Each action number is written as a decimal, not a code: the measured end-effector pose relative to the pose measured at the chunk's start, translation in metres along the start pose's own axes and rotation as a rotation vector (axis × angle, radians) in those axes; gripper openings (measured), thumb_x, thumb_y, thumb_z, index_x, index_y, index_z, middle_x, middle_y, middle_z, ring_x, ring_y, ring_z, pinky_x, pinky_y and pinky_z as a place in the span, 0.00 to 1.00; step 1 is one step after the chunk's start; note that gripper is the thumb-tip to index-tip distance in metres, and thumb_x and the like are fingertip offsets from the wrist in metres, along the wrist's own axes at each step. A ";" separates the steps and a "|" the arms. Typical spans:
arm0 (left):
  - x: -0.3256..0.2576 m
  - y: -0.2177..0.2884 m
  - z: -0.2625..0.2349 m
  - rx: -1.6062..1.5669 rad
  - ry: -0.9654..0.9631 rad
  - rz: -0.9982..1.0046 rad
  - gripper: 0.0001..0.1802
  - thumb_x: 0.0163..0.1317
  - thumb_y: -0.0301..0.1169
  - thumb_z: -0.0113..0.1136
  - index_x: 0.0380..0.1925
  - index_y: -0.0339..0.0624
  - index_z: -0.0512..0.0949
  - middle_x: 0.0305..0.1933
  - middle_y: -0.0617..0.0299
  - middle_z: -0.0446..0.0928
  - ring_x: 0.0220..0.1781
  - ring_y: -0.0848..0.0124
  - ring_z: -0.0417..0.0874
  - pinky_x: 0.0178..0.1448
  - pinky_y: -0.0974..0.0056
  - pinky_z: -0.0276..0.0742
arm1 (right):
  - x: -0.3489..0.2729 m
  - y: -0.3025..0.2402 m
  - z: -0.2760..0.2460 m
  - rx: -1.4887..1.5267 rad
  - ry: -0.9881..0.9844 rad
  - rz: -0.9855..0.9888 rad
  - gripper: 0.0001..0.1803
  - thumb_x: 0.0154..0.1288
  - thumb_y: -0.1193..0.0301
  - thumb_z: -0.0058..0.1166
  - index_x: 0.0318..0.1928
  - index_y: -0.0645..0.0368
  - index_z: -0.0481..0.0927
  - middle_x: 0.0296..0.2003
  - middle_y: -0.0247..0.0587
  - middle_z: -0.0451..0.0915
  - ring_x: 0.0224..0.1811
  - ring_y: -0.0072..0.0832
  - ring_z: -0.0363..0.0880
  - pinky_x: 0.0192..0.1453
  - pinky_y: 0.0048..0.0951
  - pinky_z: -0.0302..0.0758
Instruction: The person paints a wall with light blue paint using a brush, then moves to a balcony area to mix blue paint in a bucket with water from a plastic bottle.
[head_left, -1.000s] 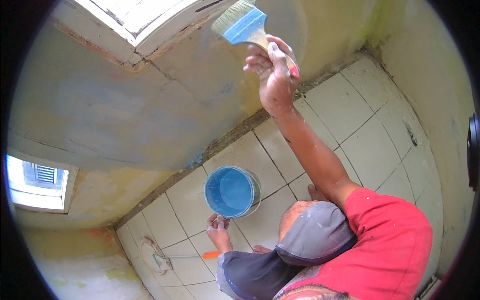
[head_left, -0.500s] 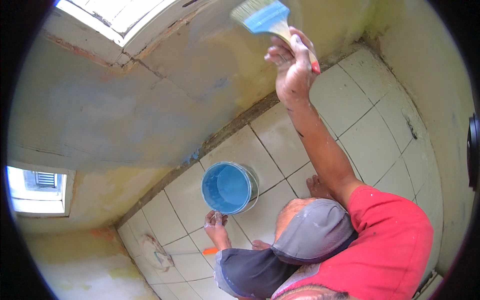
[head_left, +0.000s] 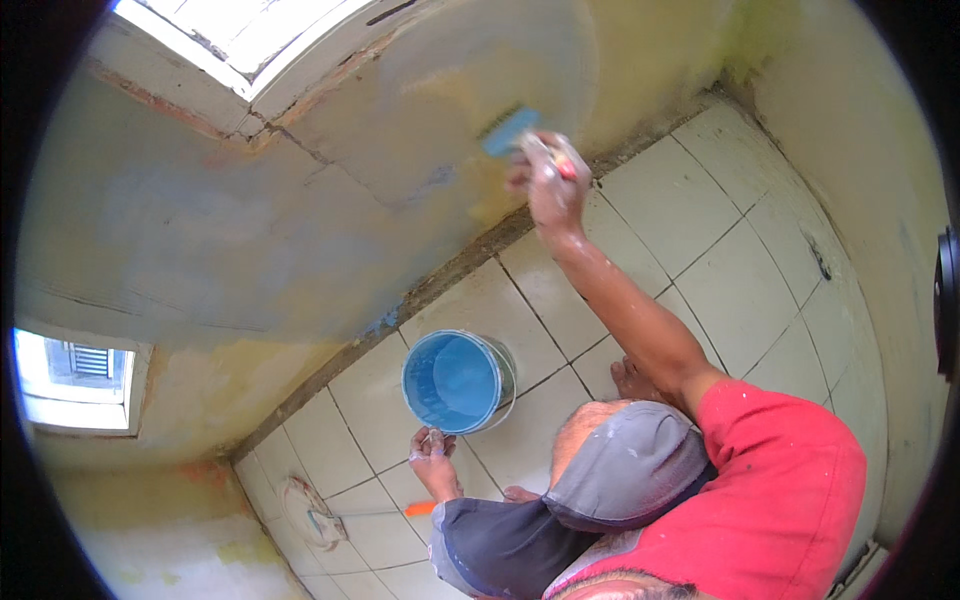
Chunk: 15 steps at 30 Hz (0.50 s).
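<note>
Blue paint, head view: it wets the bristles of the paintbrush, which lie against the wall just up and to the left of the right hand
Right hand: raised at the end of an outstretched arm, fingers wrapped tight round the brush handle; a bit of red handle shows at the top of the fist; paint specks on the skin
Paintbrush: blurred, head tilted and pressed to the plaster, right above the knuckles
Wall: patchy yellow and grey-blue plaster beyond the right hand, with a smoother greyish patch around and above the brush
Left hand: low, well below the right hand, resting by the bucket; fingers curled loosely, but I cannot tell whether it holds anything or touches the rim
Bucket: round, blue inside with blue paint, standing on the tiled floor just above the left hand, far below the right one
Orange object: small, lying on the tiles just below the left hand; too small to tell its kind
Floor drain: round, stained, to the left of and below the left hand
Window: bright, far to the left of both hands
Clothing: red sleeve on the right arm, grey shorts below it
</note>
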<state>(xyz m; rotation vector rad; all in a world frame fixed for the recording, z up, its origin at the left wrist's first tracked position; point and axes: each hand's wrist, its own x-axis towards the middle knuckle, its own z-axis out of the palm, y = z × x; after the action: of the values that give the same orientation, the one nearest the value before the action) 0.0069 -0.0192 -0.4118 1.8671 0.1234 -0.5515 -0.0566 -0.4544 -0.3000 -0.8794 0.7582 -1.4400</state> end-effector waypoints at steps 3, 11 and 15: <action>-0.002 0.002 -0.001 0.026 -0.007 0.015 0.17 0.78 0.32 0.63 0.60 0.34 0.76 0.47 0.57 0.87 0.43 0.67 0.89 0.49 0.60 0.85 | 0.012 -0.043 0.048 0.059 -0.135 -0.307 0.13 0.79 0.68 0.58 0.50 0.66 0.82 0.32 0.45 0.87 0.29 0.30 0.89 0.31 0.31 0.86; 0.000 0.002 0.000 0.035 0.020 0.002 0.17 0.76 0.30 0.65 0.58 0.32 0.76 0.43 0.57 0.88 0.41 0.69 0.89 0.47 0.63 0.85 | 0.002 0.006 0.020 0.430 -0.091 0.002 0.14 0.81 0.71 0.53 0.58 0.66 0.76 0.42 0.54 0.87 0.35 0.38 0.90 0.40 0.40 0.91; 0.000 0.002 0.001 -0.011 0.000 0.028 0.17 0.76 0.30 0.65 0.58 0.32 0.76 0.44 0.56 0.88 0.41 0.69 0.89 0.47 0.63 0.85 | -0.010 0.056 -0.032 0.315 -0.021 0.154 0.17 0.81 0.66 0.55 0.60 0.64 0.74 0.42 0.53 0.86 0.36 0.38 0.90 0.40 0.41 0.91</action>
<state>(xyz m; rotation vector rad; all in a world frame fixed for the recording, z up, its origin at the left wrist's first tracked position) 0.0075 -0.0210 -0.4100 1.8554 0.1000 -0.5306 -0.0569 -0.4496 -0.3651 -0.5803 0.5512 -1.3650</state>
